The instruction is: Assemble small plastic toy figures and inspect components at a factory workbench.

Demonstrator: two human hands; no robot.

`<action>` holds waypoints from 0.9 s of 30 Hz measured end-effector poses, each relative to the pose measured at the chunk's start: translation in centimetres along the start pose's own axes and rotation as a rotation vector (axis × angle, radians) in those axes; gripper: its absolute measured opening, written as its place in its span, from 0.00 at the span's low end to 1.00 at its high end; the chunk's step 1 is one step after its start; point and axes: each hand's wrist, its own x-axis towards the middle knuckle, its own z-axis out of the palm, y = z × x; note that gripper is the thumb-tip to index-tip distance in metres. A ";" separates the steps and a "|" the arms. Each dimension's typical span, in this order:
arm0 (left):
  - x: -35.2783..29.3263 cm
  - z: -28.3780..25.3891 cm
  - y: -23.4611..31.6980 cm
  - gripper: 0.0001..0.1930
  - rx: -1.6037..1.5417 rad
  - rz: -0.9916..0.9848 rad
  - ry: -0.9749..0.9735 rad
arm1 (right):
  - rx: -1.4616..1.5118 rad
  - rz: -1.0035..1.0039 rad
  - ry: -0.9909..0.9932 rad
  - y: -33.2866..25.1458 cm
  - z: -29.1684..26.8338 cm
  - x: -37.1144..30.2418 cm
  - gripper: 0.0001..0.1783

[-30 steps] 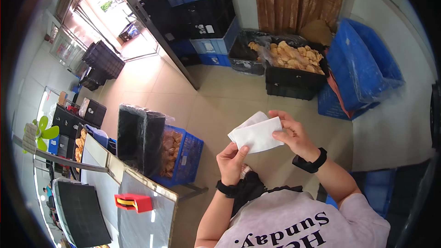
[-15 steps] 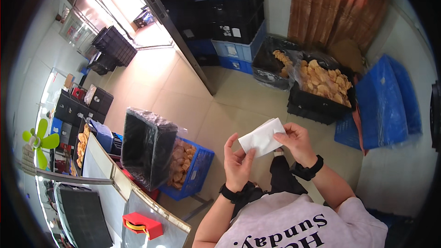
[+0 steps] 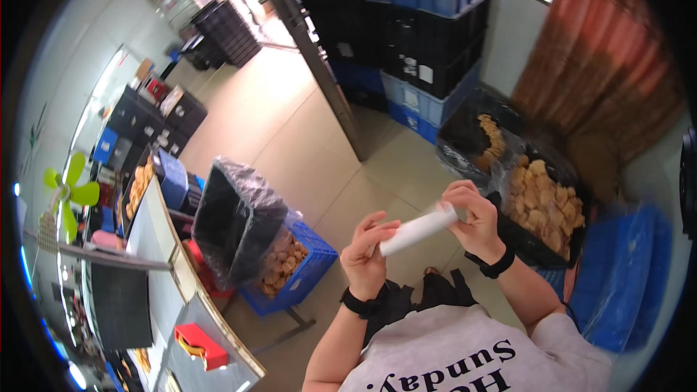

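Note:
A folded white sheet [image 3: 417,232], perhaps paper or tissue, stretches between my two hands in front of my body and shows as a narrow strip. Its left end is pinched by my left hand [image 3: 365,252], whose fingers and thumb close over it. At the other end my right hand [image 3: 475,219] grips the sheet, fingers bent and thumb underneath. Both wrists wear black bands. Beyond my right hand stands a black crate [image 3: 501,205] filled with tan, flat, irregular pieces [image 3: 541,203].
Left stands a blue crate [image 3: 312,276] of tan pieces, with a tilted plastic-lined black bin [image 3: 236,225] over it. A table [image 3: 163,261] carries a red object [image 3: 207,348]. Stacked crates [image 3: 435,43] line the back. Blue plastic-covered crates [image 3: 624,276] are at the right.
The sheet has gone from a broad flat shape to a narrow strip. My left fingers, spread before, have closed on its left end. The view has turned, shifting the room around me.

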 end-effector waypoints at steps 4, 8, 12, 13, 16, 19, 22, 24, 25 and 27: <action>2.6 -1.2 -1.4 0.11 0.050 0.130 0.223 | -0.064 -0.365 -0.097 1.1 2.3 4.6 0.17; 5.3 -4.4 -1.1 0.21 -1.126 -0.653 0.266 | 0.008 -0.403 -0.151 2.5 6.1 8.5 0.17; 8.1 -9.0 -2.4 0.27 -1.071 -0.630 0.101 | 0.007 -0.446 -0.198 3.9 11.0 12.6 0.17; 9.4 -9.7 -2.2 0.24 -0.982 -0.650 0.161 | 0.007 -0.456 -0.213 4.5 12.1 13.8 0.17; 12.6 -13.3 -3.7 0.18 -0.821 -0.659 0.221 | 0.020 -0.492 -0.271 5.5 16.0 16.9 0.19; 15.1 -17.1 -4.8 0.14 -0.826 -0.623 0.318 | 0.645 0.321 -0.232 5.4 19.9 19.6 0.22; 17.5 -20.1 -5.8 0.14 -0.736 -0.583 0.369 | 1.250 0.958 -0.401 6.5 23.4 22.7 0.18; 18.8 -21.1 -6.6 0.14 -0.627 -0.574 0.367 | 1.031 0.962 -0.497 6.6 25.5 23.5 0.19; 19.0 -21.9 -6.8 0.14 -0.501 -0.556 0.386 | 0.851 0.997 -0.486 6.3 26.9 23.9 0.20; 19.6 -23.8 -8.4 0.14 -0.148 -0.490 0.334 | 0.760 0.976 -0.454 7.6 29.1 24.9 0.17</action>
